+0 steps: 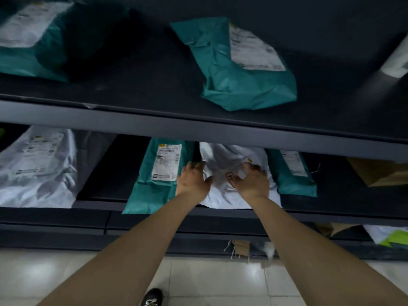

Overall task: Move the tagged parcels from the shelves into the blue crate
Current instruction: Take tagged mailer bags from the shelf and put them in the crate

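Clamped onto the white parcel point(220, 196) with both hands: left hand point(193, 181) curled over its left edge, right hand point(252, 183) bunching the crumpled plastic nearer the right side, thumbs turned in toward each other. Firm grips, nothing loose. Lying on the middle shelf point(92, 204), near end poking just past the front lip. Squeezed between two neighbours, touching the labelled teal parcel point(154, 188) on the left and lapping over the second teal parcel point(295, 180) on the right. Further left on the same shelf, well apart, a large white mailer point(37, 173); far right, a brown paper package point(382, 173). Up on the upper shelf point(154, 85) – a crumpled teal bag point(242, 85) with a white label. Down below, pale floor tiles point(209, 283) and a black shoe point(152, 297).
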`<state>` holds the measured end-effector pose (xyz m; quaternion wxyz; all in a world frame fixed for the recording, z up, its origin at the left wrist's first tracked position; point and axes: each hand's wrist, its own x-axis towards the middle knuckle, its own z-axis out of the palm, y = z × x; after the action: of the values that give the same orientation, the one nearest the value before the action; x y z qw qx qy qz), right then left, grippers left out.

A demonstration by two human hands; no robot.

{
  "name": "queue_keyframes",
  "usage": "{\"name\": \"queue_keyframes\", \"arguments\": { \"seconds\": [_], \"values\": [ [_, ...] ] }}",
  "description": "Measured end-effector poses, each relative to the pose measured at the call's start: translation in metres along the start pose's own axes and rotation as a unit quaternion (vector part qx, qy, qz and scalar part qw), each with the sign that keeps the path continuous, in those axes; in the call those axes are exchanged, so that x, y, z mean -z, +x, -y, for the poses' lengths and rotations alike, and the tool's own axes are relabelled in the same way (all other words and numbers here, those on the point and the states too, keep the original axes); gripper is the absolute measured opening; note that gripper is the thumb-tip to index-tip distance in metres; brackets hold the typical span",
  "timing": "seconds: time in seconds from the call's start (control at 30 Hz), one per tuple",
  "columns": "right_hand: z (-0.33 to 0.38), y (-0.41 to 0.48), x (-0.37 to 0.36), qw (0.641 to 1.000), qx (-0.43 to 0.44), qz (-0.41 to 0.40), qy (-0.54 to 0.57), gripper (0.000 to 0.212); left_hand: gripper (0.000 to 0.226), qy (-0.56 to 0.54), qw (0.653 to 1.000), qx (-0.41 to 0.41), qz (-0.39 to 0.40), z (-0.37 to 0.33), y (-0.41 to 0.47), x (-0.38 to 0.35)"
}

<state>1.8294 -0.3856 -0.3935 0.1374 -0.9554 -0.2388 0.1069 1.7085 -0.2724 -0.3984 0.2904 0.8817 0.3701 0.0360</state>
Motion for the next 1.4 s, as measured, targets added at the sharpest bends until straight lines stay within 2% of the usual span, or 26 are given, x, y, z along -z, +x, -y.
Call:
{"name": "queue_keyframes", "arguments": {
  "seconds": [0.1,0.2,0.3,0.4,0.5,0.6,0.67,0.77,0.93,1.1,1.2,1.4],
  "values": [
    [-0.037,0.011,0.003,0.996,-0.066,0.061,-0.026,0.065,0.071,-0.036,0.994,0.065,0.082,-0.014,0.006,-0.022],
    [-0.057,0.017,-0.001,0.992,-0.060,0.107,0.006,0.066,0.069,-0.035,0.984,0.108,0.136,-0.015,0.011,-0.035],
    [-0.062,0.022,0.006,0.994,-0.063,0.091,0.027,0.054,0.063,-0.061,0.978,0.155,0.130,-0.014,0.014,-0.042],
    [-0.068,0.032,0.009,0.985,-0.108,0.111,0.075,0.060,0.051,-0.042,0.980,0.156,0.119,-0.021,0.015,-0.044],
    [-0.075,0.039,0.008,0.963,-0.149,0.152,0.166,0.056,0.042,-0.019,0.982,0.168,0.088,-0.022,0.014,-0.041],
    [-0.078,0.036,0.001,0.929,-0.163,0.187,0.274,0.058,0.044,-0.027,0.976,0.204,0.069,-0.019,0.014,-0.036],
    [-0.073,0.032,-0.001,0.930,-0.145,0.200,0.272,0.042,0.043,-0.041,0.976,0.210,0.045,-0.023,0.011,-0.029],
    [-0.060,0.030,0.006,0.948,-0.106,0.146,0.263,0.020,0.034,-0.048,0.981,0.187,0.023,-0.033,0.010,-0.021],
    [-0.047,0.022,0.017,0.952,-0.031,0.084,0.293,0.013,0.029,-0.118,0.979,0.168,-0.010,-0.049,-0.006,-0.008],
    [-0.029,0.008,0.023,0.961,0.020,0.025,0.274,0.027,0.028,-0.230,0.955,0.174,-0.073,-0.041,-0.032,0.015],
    [-0.009,-0.002,0.029,0.954,0.057,0.021,0.294,0.027,0.022,-0.272,0.941,0.172,-0.107,-0.031,-0.047,0.036],
    [0.048,-0.035,0.027,0.931,0.113,0.054,0.343,0.019,0.014,-0.285,0.925,0.191,-0.162,0.011,-0.092,0.083]
  ]
}}
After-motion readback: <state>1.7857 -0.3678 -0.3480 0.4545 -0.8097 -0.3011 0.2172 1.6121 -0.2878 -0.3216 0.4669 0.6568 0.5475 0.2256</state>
